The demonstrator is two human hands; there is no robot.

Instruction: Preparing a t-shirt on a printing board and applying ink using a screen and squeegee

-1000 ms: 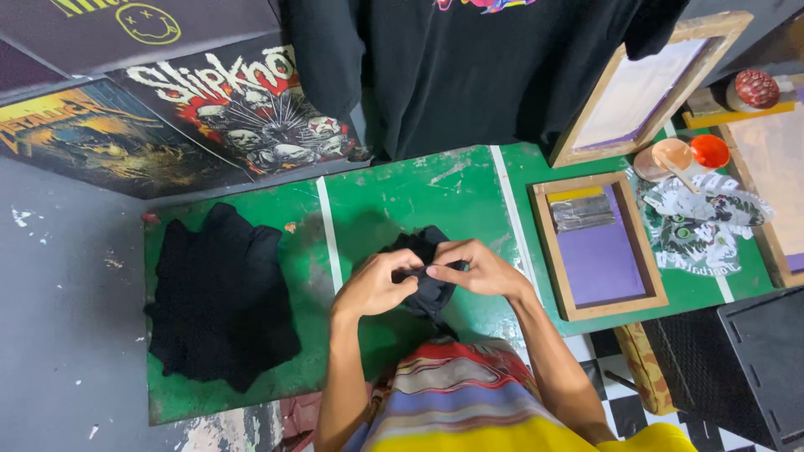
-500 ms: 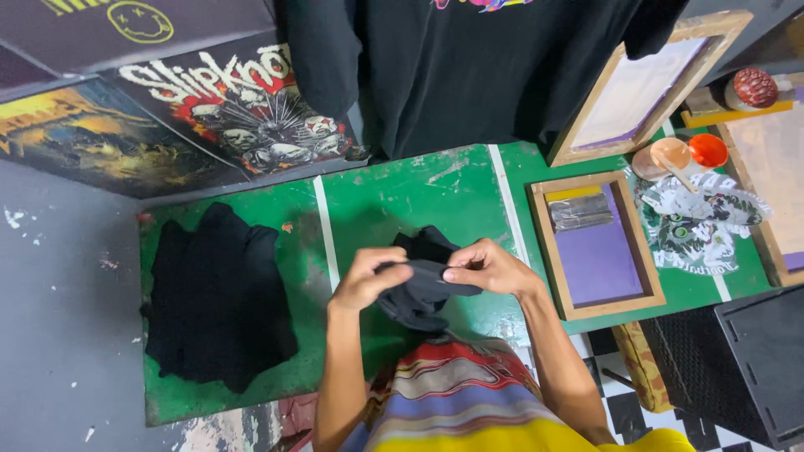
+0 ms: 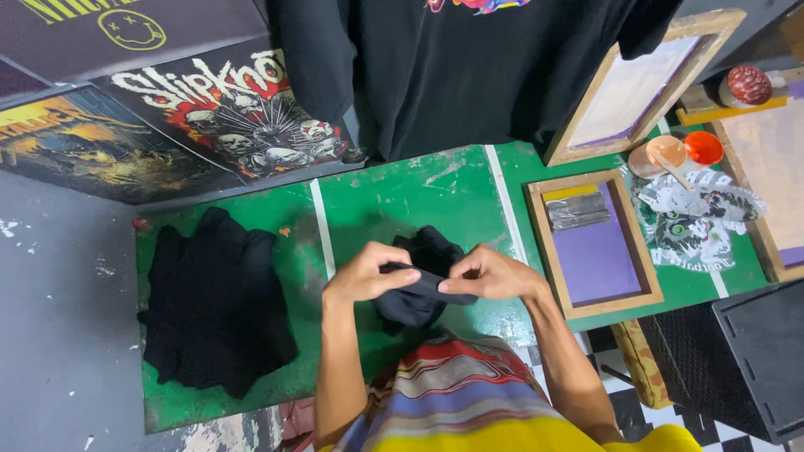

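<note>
My left hand and my right hand both grip a bunched black garment just above the middle of the green table. The cloth is stretched between the two hands, with folds hanging below and a lump showing above the fingers. My forearms reach in from the bottom of the view, over a striped shirt.
A pile of black cloth lies on the table's left part. A wooden printing frame with a purple screen rests to the right, with a crumpled printed rag and small paint cups beyond. Black printed shirts hang behind the table.
The black garment has been lifted off the table and pulled taut between my hands, which have drawn a little apart.
</note>
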